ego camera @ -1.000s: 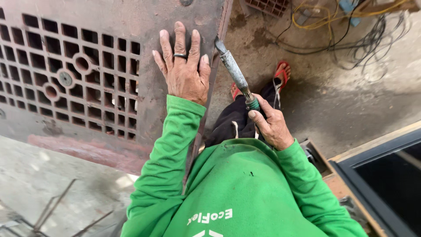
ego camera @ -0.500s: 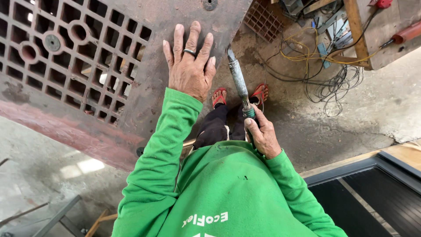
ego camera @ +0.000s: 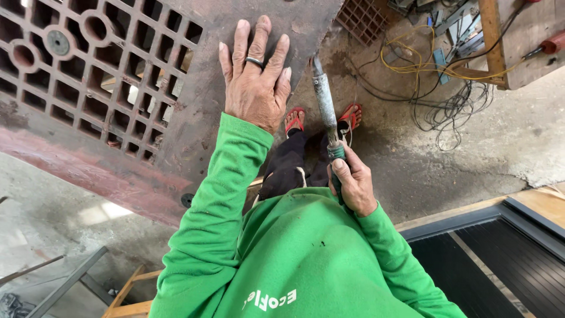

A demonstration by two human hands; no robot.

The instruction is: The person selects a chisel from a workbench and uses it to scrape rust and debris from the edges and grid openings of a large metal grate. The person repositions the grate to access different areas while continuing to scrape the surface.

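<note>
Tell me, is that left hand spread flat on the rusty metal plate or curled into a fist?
Spread flat. The left hand lies palm down on the rusty metal plate, fingers extended and slightly fanned, a ring on one finger.

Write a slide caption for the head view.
Left hand flat on a rusty metal grate panel; right hand grips a grey tool.

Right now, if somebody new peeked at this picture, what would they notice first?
Probably the bright green sleeve running up the middle, ending in the left hand pressed flat on a big rusty metal plate full of square holes. Beside it, the right hand grips a grey tool pointing at the plate's edge, with red sandals on the concrete floor below.
</note>
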